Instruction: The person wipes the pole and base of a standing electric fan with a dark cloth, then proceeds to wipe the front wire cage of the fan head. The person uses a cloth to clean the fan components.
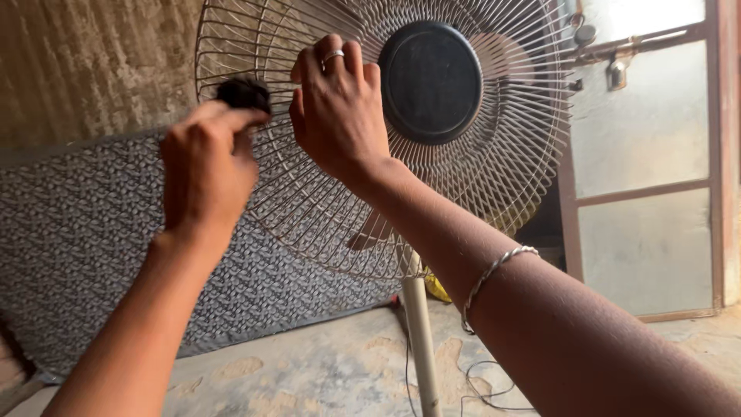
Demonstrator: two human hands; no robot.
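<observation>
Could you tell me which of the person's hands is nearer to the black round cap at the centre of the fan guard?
Right. The right hand grips the wire guard just left of the black cap; the left hand, pinching a small black object, is farther left.

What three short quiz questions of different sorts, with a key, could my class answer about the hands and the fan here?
1. True or false: the right hand rests on the fan's wire guard.
2. What does the left hand pinch? A) small black object B) yellow cloth C) cable
3. What colour is the round cap at the guard's centre?

Key: 1 true; 2 A, the small black object; 3 black.
</observation>
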